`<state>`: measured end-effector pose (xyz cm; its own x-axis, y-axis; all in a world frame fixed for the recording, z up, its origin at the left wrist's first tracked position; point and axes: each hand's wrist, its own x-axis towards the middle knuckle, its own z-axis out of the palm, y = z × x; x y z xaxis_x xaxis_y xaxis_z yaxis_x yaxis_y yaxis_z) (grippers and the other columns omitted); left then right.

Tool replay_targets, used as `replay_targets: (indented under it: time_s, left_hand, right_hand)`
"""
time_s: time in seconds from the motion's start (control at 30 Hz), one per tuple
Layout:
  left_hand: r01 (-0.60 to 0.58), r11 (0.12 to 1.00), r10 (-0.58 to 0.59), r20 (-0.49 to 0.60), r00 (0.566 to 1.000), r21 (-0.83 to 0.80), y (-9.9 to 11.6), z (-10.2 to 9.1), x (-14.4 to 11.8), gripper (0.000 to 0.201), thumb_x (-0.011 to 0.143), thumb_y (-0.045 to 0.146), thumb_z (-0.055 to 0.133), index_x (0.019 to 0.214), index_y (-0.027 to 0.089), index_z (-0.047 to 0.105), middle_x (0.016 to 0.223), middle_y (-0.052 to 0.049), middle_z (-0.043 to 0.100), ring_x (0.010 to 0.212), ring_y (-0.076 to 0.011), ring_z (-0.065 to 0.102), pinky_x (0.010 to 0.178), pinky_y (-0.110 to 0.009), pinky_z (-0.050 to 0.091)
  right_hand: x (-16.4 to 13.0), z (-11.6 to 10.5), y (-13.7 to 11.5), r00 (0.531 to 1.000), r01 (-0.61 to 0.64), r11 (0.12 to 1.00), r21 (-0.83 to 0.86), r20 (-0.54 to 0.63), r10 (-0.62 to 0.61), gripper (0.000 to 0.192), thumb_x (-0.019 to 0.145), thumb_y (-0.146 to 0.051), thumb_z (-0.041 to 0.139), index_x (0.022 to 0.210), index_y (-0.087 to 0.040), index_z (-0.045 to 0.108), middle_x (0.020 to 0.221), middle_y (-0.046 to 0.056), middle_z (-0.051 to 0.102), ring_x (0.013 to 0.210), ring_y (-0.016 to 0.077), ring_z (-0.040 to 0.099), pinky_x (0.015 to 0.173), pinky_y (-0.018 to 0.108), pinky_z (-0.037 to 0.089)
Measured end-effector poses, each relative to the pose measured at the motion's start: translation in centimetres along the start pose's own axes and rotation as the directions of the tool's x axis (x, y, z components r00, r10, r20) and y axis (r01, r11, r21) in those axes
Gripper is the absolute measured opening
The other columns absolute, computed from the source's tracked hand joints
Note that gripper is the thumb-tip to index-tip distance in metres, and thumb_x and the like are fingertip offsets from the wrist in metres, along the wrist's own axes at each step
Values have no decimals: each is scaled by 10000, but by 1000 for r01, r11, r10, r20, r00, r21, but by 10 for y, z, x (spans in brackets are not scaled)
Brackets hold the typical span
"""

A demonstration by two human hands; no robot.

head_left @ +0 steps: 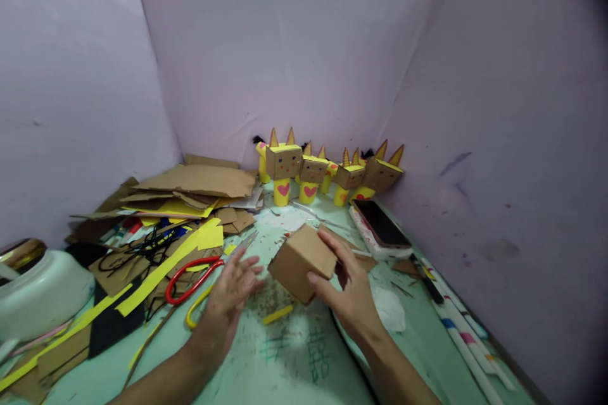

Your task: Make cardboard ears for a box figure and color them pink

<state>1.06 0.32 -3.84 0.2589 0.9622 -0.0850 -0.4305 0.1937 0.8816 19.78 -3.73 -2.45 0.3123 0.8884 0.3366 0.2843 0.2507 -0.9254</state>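
Observation:
A small brown cardboard box (298, 261) is held tilted above the table by my right hand (349, 285), its thumb on the near face and its fingers over the right side. My left hand (235, 288) is apart from the box, to its left, with fingers spread and nothing in them. Beside that hand lie scissors with a red handle loop (194, 280) and a yellow one, partly covered by the hand. On the table below the box is a short yellow strip (278, 314).
Stacked cardboard sheets (199, 180), yellow paper strips (173, 266) and a pale green pot (45, 291) fill the left. Several cardboard-headed yellow figures (284, 164) stand at the back. A phone (382, 223) and striped rolled tubes (468, 342) lie along the right wall.

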Motion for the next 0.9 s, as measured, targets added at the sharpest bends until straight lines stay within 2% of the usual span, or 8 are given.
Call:
replay_targets:
  time_s: [0.1,0.2,0.27,0.47,0.63,0.77,0.83,0.9]
  left_hand:
    - [-260,921,236,116,965,289,4,-10,3,679,747,353,672,1339,231,363,1375,-101,415,1267,-274,369,1022,-376,326]
    - [-312,822,166,325,931,476,5,-13,4,648,749,348,671,1325,215,407,1390,-103,413,1254,-294,394,1011,-359,340]
    - [-316,769,108,375,921,556,2,-13,4,672,732,351,679,1321,187,403,1358,-121,447,1218,-305,435,993,-366,361]
    - [-266,750,66,331,941,606,-4,-9,7,886,653,355,711,1377,143,246,1393,-168,378,1235,-310,415,985,-387,378]
    - [-237,689,39,292,956,685,0,-4,8,875,618,333,753,1340,140,296,1356,-174,421,1214,-310,434,1001,-416,358]
    - [-313,642,98,330,939,700,-2,-3,9,813,600,329,781,1285,158,378,1303,-143,480,1174,-296,464,1001,-416,352]
    - [-316,658,108,329,938,683,-3,-3,9,810,581,297,795,1273,164,396,1297,-133,487,1172,-293,466,1005,-410,346]
    - [-252,756,75,303,950,604,-2,-4,10,824,566,271,798,1276,159,395,1298,-129,494,1180,-295,464,998,-392,356]
  right_hand:
    - [-3,4,2,978,48,995,-91,208,-29,764,610,-210,714,1320,-207,430,1344,125,471,1238,301,429,1009,460,359]
    - [-7,11,8,932,106,990,-95,356,-65,877,618,-194,729,1389,-206,312,1383,133,421,1264,279,402,1054,452,299]
    - [-7,11,12,915,58,996,-68,402,-26,948,622,-220,749,1419,-193,236,1398,145,392,1278,273,388,1063,444,287]
    - [-2,1,8,875,-58,998,-22,481,61,1197,519,-232,836,1456,-189,92,1491,159,238,1367,287,238,1111,464,173]
    - [-3,8,3,900,-125,992,17,422,107,1061,557,-259,806,1426,-192,202,1401,169,380,1241,303,436,1038,469,331]
    - [-3,10,9,902,-106,994,-18,419,104,1026,550,-235,802,1407,-175,242,1355,169,438,1173,294,502,992,446,394]
    - [-3,8,12,902,-90,995,-36,421,97,1009,555,-247,801,1403,-190,257,1400,164,396,1215,298,465,1015,462,363]
    - [-1,4,12,893,-105,994,-7,438,98,1028,546,-324,823,1404,-207,268,1435,159,360,1266,311,412,1043,485,317]
